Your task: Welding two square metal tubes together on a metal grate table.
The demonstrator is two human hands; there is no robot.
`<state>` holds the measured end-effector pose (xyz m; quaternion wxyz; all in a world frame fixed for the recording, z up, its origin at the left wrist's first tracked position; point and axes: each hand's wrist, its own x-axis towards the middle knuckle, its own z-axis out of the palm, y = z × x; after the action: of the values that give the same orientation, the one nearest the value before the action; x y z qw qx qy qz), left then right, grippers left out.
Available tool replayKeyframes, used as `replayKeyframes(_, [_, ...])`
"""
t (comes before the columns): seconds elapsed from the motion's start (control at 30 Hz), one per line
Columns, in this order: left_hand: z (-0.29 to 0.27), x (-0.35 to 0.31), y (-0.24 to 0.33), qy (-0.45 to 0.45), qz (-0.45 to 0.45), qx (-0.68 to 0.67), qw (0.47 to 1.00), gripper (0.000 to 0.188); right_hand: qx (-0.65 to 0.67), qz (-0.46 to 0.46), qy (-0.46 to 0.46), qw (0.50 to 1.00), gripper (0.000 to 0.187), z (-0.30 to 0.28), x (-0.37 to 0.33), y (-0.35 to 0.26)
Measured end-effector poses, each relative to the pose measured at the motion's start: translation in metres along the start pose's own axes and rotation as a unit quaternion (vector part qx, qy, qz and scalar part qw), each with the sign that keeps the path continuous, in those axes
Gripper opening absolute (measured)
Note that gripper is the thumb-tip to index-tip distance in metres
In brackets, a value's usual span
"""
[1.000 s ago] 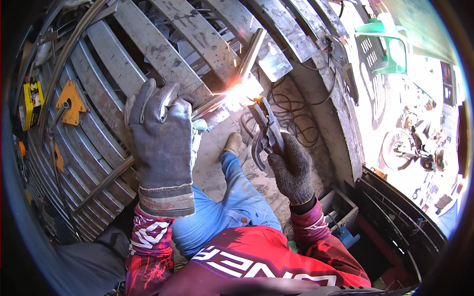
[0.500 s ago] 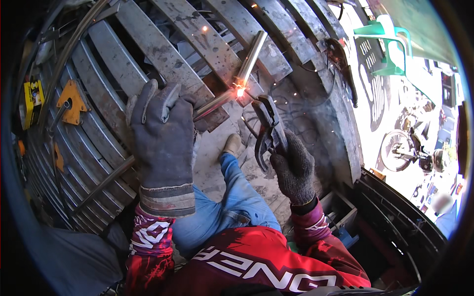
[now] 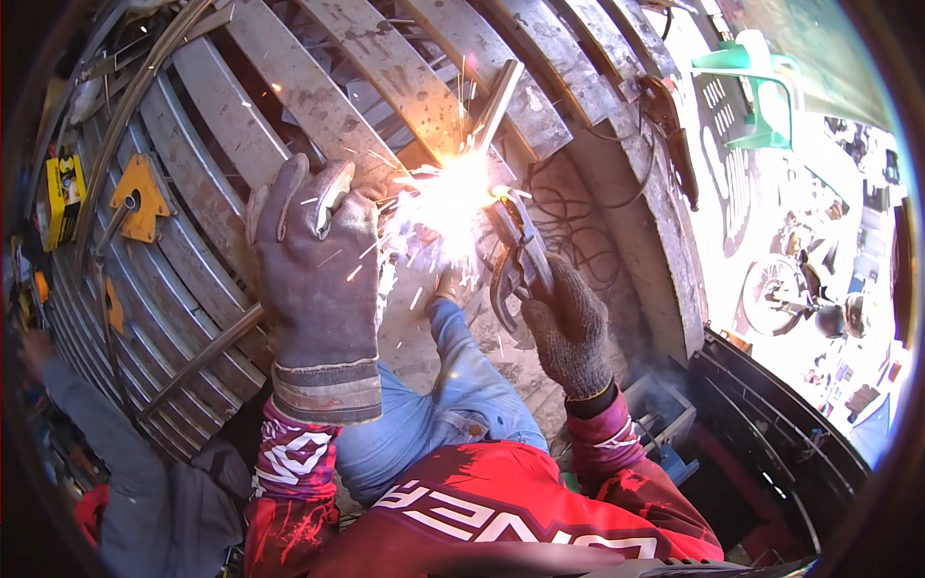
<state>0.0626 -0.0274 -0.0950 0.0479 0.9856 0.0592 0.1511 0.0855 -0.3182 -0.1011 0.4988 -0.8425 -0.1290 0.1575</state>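
My left hand (image 3: 318, 260), in a thick grey leather glove, is closed round a metal tube, with its fingers curled at the top. Glare hides most of that tube. A second shiny tube (image 3: 503, 94) slants up and away from the same bright spot, where a welding arc (image 3: 453, 197) throws sparks. In my right hand (image 3: 572, 328), which wears a dark knit glove, is a welding electrode holder (image 3: 525, 250), its jaws close to the arc on the right. The electrode itself is lost in the glare.
A slatted metal bench (image 3: 318, 91) lies under the work. On its left sit an orange magnetic welding square (image 3: 143, 202) and a yellow box (image 3: 66, 197). Cables (image 3: 578, 217) coil at right. A green chair (image 3: 761, 91) stands beyond; another person's grey sleeve (image 3: 120, 433) shows lower left.
The small glow has flared into a large white arc with many more sparks. My right hand has shifted slightly left with the holder. Another person's arm has appeared at lower left.
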Motion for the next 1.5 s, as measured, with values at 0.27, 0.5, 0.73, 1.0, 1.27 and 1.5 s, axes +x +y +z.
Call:
replayKeyframes(0.27, [-0.005, 0.008, 0.016, 0.045, -0.044, 0.020, 0.998, 0.017, 0.040, 0.049, 0.020, 0.998, 0.055, -0.004, -0.003, -0.004])
replayKeyframes(0.5, [-0.010, 0.008, 0.013, 0.004, -0.034, 0.044, 0.998, 0.015, 0.005, 0.042, -0.011, 0.999, 0.057, -0.010, 0.001, -0.007])
replayKeyframes(0.73, [-0.078, -0.041, -0.028, -0.047, -0.164, -0.096, 0.981, 0.063, 0.003, 0.087, 0.001, 0.996, 0.055, -0.026, -0.006, -0.007])
replayKeyframes(1.0, [-0.099, -0.081, -0.061, -0.165, -0.170, 0.112, 0.965, 0.057, 0.154, 0.083, -0.002, 0.985, 0.051, -0.030, -0.007, -0.020])
replayKeyframes(1.27, [-0.101, -0.074, -0.058, -0.177, -0.119, 0.166, 0.963, 0.039, 0.108, 0.050, 0.007, 0.993, 0.052, -0.044, -0.010, -0.022])
replayKeyframes(1.5, [-0.076, -0.084, -0.067, -0.125, -0.141, 0.135, 0.973, 0.038, 0.155, 0.054, 0.037, 0.986, 0.052, -0.038, -0.015, -0.026])
